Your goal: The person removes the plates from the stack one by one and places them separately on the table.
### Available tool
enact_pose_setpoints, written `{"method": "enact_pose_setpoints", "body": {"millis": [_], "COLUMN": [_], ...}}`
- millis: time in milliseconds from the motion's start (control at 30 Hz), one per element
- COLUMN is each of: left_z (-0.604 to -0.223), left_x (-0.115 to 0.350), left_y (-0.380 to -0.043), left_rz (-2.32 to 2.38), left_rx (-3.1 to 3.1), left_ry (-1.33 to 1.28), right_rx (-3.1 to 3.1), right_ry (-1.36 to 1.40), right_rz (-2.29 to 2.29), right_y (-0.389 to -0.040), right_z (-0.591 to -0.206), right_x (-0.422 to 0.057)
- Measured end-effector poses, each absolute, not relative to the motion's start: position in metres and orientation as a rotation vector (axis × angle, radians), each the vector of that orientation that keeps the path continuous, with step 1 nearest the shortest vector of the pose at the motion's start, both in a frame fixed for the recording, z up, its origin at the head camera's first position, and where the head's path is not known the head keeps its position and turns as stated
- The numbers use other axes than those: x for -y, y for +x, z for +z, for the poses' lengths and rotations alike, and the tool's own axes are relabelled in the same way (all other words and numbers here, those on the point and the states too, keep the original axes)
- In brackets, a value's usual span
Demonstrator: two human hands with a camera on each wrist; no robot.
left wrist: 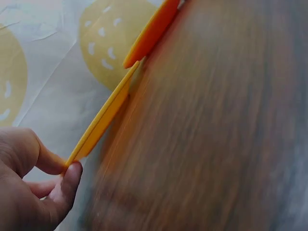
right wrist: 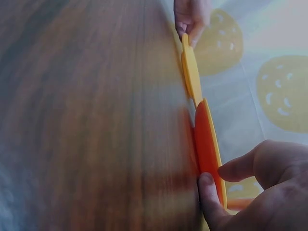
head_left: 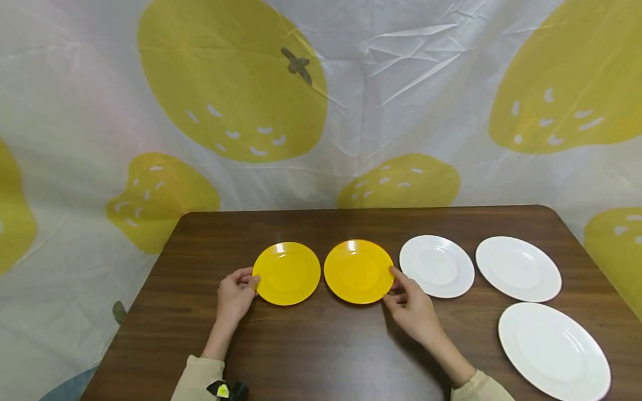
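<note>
Two yellow plates lie side by side near the middle of the table, a narrow gap between them in the head view. My left hand (head_left: pixel 234 298) pinches the left rim of one yellow plate (head_left: pixel 286 273) between thumb and fingers. On the other side, my right hand (head_left: pixel 414 311) pinches the right rim of the second yellow plate (head_left: pixel 358 272). Both wrist views show these plates edge-on, close to the table surface; whether they touch it I cannot tell. Just right of my right hand is a small white plate (head_left: pixel 437 266).
Two larger white plates, one at the back right (head_left: pixel 519 269) and one nearer the front right (head_left: pixel 554 352), lie on the brown wooden table (head_left: pixel 311 356). A white cloth (head_left: pixel 361 100) with yellow fruit prints hangs behind the table's far edge.
</note>
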State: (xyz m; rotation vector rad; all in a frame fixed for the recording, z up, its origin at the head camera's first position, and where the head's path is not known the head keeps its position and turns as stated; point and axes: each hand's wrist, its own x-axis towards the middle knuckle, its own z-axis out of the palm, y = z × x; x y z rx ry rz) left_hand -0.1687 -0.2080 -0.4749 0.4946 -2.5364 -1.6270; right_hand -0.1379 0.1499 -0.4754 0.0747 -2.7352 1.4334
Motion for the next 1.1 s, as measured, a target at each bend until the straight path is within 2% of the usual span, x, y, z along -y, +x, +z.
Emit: {"method": "enact_pose_setpoints", "body": {"millis": [333,1100], "left_z": [-0.479,-0.475], "left_x": [0.207,0.192], "left_y": [-0.167,-0.171], "left_rz": [-1.355,-1.285], "left_rx": [2.642,2.504], "left_ry": [0.468,0.427], "right_rx": [2.764,2.747], "right_ry": [0.032,0.045], "right_rz": [1.471,1.47], "right_y": [-0.139,-0.139], "right_z": [-0.476,-0.476], "right_x": [-0.152,-0.152]}}
